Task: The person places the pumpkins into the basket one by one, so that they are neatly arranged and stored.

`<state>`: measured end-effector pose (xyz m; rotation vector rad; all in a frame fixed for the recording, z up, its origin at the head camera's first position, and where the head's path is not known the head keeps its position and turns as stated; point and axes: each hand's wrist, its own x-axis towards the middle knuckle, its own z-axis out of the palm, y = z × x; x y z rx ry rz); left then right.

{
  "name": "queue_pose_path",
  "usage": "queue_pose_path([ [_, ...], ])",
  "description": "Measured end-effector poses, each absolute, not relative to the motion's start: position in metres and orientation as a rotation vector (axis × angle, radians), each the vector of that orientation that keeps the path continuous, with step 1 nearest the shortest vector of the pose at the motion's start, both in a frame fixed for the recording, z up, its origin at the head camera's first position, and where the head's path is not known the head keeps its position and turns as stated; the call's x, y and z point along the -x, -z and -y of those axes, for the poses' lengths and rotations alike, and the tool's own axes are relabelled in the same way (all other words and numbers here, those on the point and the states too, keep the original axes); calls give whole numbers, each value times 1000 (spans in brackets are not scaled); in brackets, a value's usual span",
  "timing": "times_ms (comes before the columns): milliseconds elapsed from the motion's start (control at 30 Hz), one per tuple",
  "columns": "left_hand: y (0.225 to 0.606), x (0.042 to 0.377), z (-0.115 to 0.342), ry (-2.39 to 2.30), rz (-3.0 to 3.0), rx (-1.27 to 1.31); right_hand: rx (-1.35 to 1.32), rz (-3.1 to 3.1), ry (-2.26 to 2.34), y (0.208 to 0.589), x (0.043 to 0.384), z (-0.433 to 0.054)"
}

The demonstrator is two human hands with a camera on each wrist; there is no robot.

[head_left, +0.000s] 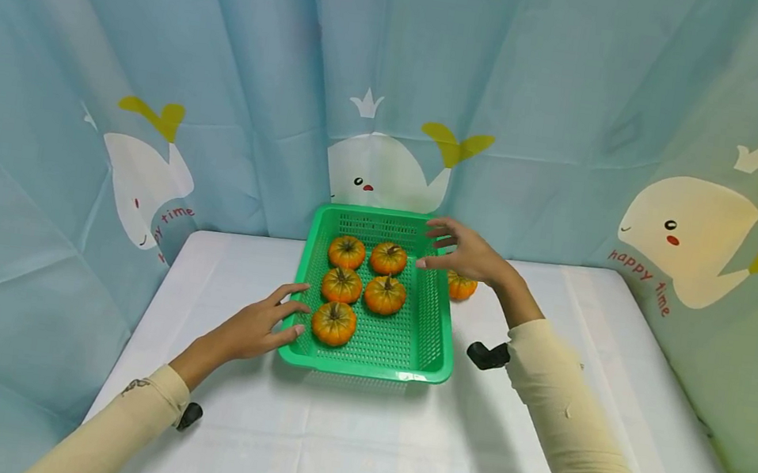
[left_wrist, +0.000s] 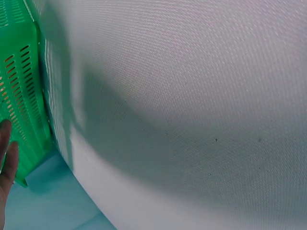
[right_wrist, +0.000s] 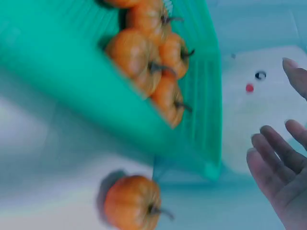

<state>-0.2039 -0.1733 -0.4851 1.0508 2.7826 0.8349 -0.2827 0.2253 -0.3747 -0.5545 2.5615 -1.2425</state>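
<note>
Several small orange pumpkins (head_left: 341, 285) with brown stems sit in a green plastic basket (head_left: 362, 369), mostly along its left side and far half. One more pumpkin (head_left: 462, 287) rests on the table just outside the basket's right wall, partly hidden by my right hand (head_left: 468, 256). That hand hovers over the far right rim, its fingers spread loosely with nothing between them; the right wrist view shows the loose pumpkin (right_wrist: 130, 203) apart from it. My left hand (head_left: 259, 326) is at the basket's left rim, fingers relaxed and fingertips overlapping the edge.
A white cloth covers the table (head_left: 351, 449). Right behind the basket hangs a blue curtain (head_left: 404, 48) printed with whales, which also encloses both sides. Dark wrist-camera pieces (head_left: 489, 356) stick out by the sleeves.
</note>
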Motion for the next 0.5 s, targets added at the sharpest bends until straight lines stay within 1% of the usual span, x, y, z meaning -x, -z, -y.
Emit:
queue_pose_path([
  [267,485,205,173,-827,-2783,-1044,412,-2644,1279,391,277,-270],
  [500,485,204,173,-837,-2777,-1039,326,-2711,1212,416,276,-295],
])
